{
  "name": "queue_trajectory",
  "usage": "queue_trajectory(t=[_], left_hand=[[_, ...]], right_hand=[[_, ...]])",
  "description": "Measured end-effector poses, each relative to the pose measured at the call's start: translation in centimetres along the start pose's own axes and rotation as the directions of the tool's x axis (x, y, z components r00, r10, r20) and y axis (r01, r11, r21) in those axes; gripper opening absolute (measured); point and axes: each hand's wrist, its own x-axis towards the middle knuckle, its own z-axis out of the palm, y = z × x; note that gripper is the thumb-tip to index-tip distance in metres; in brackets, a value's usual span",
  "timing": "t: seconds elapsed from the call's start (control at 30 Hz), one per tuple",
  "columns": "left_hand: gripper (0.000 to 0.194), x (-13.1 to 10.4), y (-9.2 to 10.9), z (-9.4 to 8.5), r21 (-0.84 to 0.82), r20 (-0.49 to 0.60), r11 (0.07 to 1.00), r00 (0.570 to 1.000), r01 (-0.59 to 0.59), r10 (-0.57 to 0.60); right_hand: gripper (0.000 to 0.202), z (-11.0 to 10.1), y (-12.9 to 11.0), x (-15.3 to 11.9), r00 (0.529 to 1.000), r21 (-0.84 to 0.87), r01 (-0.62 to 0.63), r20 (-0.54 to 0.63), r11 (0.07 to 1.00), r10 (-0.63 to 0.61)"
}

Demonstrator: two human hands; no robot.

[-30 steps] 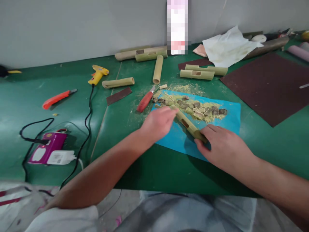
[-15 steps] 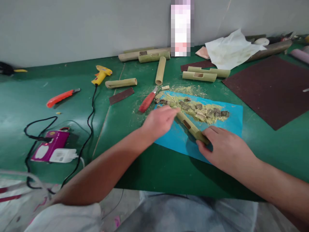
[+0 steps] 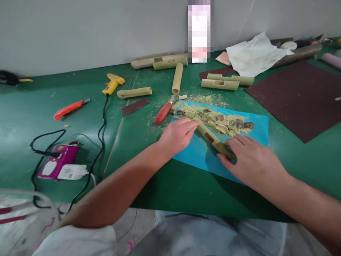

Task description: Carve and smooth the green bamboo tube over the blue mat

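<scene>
Between my hands, a green bamboo tube (image 3: 217, 143) with a rectangular slot cut in its side slants over a blue sheet (image 3: 194, 156). My left hand (image 3: 179, 133) is closed on its far left end, the fingertips pinched together there. Around the near right end wrap the fingers and thumb of my right hand (image 3: 250, 160). Just beyond the tube, bamboo shavings and dark chips (image 3: 221, 122) are heaped on the sheet. A red-handled knife (image 3: 163, 113) lies near my left hand, its blade pointing away.
Slotted bamboo tubes (image 3: 220, 84) and a plain tube (image 3: 177, 79) lie further back. At left are a yellow glue gun (image 3: 113, 84), an orange cutter (image 3: 69, 109) and a purple power strip (image 3: 60, 161) with cords. A dark brown sheet (image 3: 298, 103) covers the right side.
Both hands and the bamboo tube have shifted slightly right and toward me. My grip on both ends looks the same. The things on the table stay put.
</scene>
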Motion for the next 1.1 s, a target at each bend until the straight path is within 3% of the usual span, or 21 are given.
queue_trajectory(t=[0.27, 0.43, 0.53, 0.7, 0.83, 0.93, 1.1], left_hand=[[0.031, -0.1, -0.5, -0.7, 0.045, 0.020, 0.999, 1.000, 0.014, -0.015], [0.028, -0.5, 0.8, -0.5, -0.007, -0.003, 0.999, 0.999, 0.041, -0.041], [0.030, -0.8, 1.5, -0.1, -0.046, 0.046, 0.999, 0.999, 0.016, -0.014], [0.029, -0.8, 1.2, -0.1, -0.054, -0.033, 0.998, 0.999, 0.032, -0.034], [0.029, -0.7, 1.1, -0.1, -0.088, 0.020, 0.996, 0.999, 0.029, -0.027], [0.028, -0.7, 1.2, 0.0, -0.080, -0.023, 0.996, 0.998, 0.049, -0.051], [0.028, -0.8, 1.3, -0.1, -0.073, 0.018, 0.997, 1.000, 0.014, -0.013]], right_hand=[[0.019, 0.2, 0.0, -0.1, 1.000, 0.133, -0.005, -0.003, 0.991, 0.006], [0.021, 0.3, -0.1, -0.2, 1.000, 0.086, -0.018, 0.019, 0.996, 0.017], [0.022, 0.3, -0.1, -0.1, 1.000, 0.079, 0.001, 0.027, 0.997, -0.003], [0.025, 0.2, -0.1, -0.1, 0.999, 0.079, -0.015, 0.041, 0.997, 0.011], [0.022, 0.2, -0.1, -0.1, 0.999, 0.069, -0.009, 0.051, 0.998, 0.006], [0.023, 0.2, -0.1, -0.1, 0.999, 0.063, -0.002, 0.036, 0.998, 0.000], [0.020, 0.2, -0.1, -0.1, 1.000, 0.048, 0.013, 0.028, 0.999, -0.014]])
